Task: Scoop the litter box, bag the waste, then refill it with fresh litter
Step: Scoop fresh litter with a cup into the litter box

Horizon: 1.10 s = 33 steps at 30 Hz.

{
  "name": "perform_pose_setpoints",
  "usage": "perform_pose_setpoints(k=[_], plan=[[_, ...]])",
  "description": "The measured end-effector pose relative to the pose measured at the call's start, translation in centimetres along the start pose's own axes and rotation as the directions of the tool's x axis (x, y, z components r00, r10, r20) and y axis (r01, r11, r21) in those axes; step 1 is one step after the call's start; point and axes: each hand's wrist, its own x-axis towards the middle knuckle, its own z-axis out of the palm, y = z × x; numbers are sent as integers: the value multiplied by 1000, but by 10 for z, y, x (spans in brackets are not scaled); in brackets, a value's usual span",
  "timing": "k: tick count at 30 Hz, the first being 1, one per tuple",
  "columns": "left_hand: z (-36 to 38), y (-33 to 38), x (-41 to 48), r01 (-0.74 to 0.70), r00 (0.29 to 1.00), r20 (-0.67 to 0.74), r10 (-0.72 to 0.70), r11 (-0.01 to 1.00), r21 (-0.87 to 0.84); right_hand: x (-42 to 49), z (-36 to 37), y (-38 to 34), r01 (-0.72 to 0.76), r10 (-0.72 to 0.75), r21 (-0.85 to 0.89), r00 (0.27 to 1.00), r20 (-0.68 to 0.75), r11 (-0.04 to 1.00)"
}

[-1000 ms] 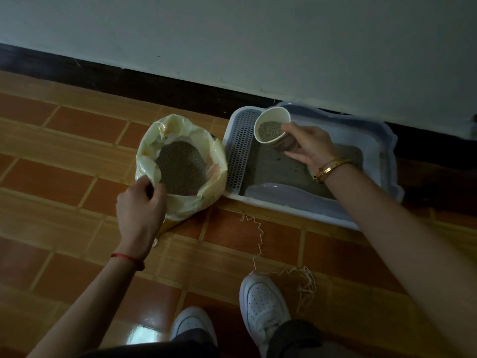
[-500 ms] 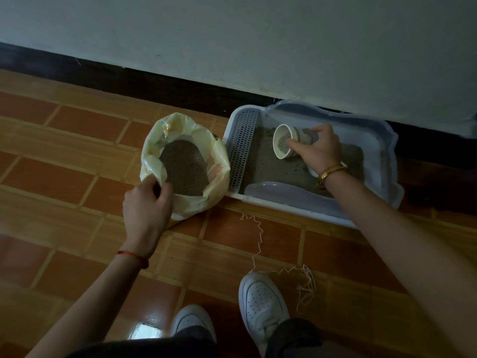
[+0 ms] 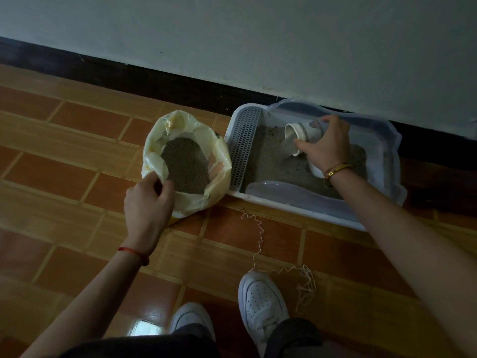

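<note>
So the right hand point(image 3: 327, 143) is wrapped around a white cup point(image 3: 304, 133), tipped over on its side with the mouth facing left and down, and grey litter point(image 3: 290, 144) is spilling out of it into the litter box point(image 3: 387, 161). The box sits on the right, up against the far wall point(image 3: 258, 34), with a grated strip point(image 3: 244, 146) along its left end and a thin layer of grey litter across the bottom. There's a gold bracelet point(image 3: 336, 169) on that wrist.

Just left of the box, touching it or nearly, is the bag point(image 3: 219, 161), yellowish plastic, top rolled open, with plenty of litter inside. The left hand point(image 3: 148, 202) is pinching the near left rim of the bag, fingers curled over the edge. Red cord point(image 3: 134, 253) on that wrist.

Floor point(image 3: 64, 177) is orange-brown tile. A loose kinked string point(image 3: 259, 236) lies on it between the box and the white shoes point(image 3: 260, 301) at the near edge.
</note>
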Motion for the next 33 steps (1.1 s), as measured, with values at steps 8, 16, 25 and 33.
perform_pose_setpoints(k=[8, 16, 25, 33], plan=[[-2, 2, -1, -8, 1000, 5, 8, 1000, -7, 4, -1, 2, 22, -19, 33, 997, -70, 999], [-6, 10, -3, 20, 1000, 7, -20, 1000, -21, 9, -7, 6, -9, 16, 41, 985, -174, 999], [-5, 6, -2, 9, 1000, 7, -8, 999, -38, 11, -10, 14, -63, 77, 68, 972, -221, 996], [-5, 5, -2, 7, 1000, 0, -7, 999, -36, 4, -13, 9, 81, -100, -93, 970, -220, 992]])
